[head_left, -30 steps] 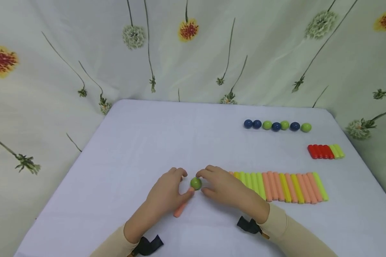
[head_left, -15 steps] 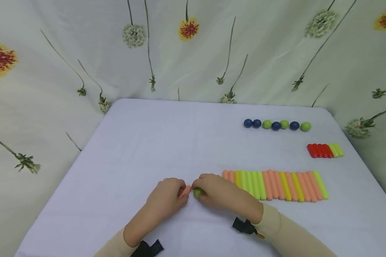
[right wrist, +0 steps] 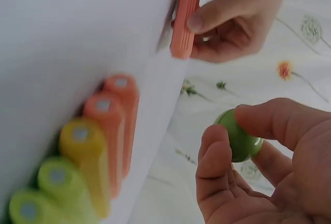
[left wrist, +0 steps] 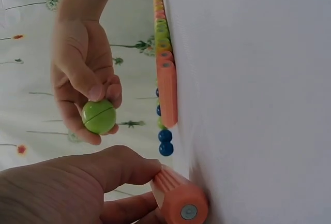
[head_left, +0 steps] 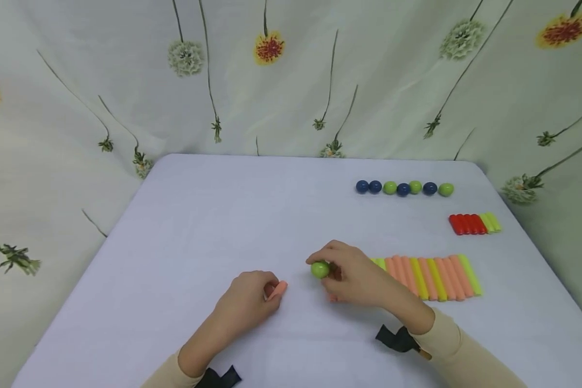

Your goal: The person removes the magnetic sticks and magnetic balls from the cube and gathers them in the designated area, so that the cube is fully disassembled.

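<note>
In the head view my left hand (head_left: 246, 297) pinches an orange magnetic building stick (head_left: 278, 290) low over the white table, between thumb and fingers. The left wrist view shows a grey disc in the near end of that stick (left wrist: 178, 198). My right hand (head_left: 361, 277) holds a green ball (head_left: 320, 269) by its fingertips, raised above the table. A thin seam runs round this ball (left wrist: 99, 116). Ball and stick are apart. Below the right hand lies the row of long sticks (head_left: 441, 277) in orange, yellow and light green, its left part partly hidden by that hand.
Farther back on the white table (head_left: 223, 215) lies a line of blue and green balls (head_left: 403, 188). Short red and light green sticks (head_left: 467, 223) lie side by side near the right edge. A flower-print cloth (head_left: 291, 97) hangs behind the table.
The left hand has taken up the orange stick that lay under it. The right hand has gripped the green ball, lifted it and moved right, away from the left hand. The view has shifted slightly.
</note>
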Demonstrator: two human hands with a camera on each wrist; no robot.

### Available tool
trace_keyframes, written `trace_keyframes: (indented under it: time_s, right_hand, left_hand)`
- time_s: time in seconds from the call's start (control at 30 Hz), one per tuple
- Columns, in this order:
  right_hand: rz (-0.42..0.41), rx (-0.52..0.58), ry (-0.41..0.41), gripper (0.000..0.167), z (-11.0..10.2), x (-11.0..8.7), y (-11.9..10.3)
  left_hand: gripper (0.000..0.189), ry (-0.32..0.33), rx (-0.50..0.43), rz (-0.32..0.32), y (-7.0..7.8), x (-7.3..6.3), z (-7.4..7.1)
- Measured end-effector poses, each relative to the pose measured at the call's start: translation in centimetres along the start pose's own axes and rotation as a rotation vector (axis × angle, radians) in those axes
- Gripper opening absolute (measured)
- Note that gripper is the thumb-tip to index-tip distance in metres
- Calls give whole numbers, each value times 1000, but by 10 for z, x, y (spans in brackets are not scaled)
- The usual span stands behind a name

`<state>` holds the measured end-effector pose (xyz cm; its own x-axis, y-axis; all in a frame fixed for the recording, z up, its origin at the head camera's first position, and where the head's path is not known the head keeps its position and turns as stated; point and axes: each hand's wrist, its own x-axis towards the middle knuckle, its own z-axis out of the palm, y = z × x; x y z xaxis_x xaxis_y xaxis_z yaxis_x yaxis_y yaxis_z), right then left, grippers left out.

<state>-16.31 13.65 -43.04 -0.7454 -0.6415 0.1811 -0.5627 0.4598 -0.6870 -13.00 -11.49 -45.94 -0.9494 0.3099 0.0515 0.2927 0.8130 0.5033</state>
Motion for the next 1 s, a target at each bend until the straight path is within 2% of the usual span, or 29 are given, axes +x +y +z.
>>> trace_keyframes:
  time_s: [0.3,0.47,0.63,0.8,0.9,1.0]
  right_hand:
    - [188,-66,108,36,-38,-9,26]
    - [279,-96,136,31,-61,-9,45]
    - [370,-175,153,29,-87,-8,71]
    - [468,-250,194,43,-120,-12,96]
    - [521,-254,221,52,-140,-18,113]
    - [581,-213,261,55,-157,-24,130]
  left_hand:
    - [4,-2,-58,-33,-7,2,0]
    - [8,-6,-60,-13,-9,5,0]
    - [6,-15,-70,12,-10,9,2]
    - [7,-33,-77,18,-9,11,1]
    - [8,-49,-84,20,-9,12,0]
    - [8,-59,-90,27,-8,12,-2]
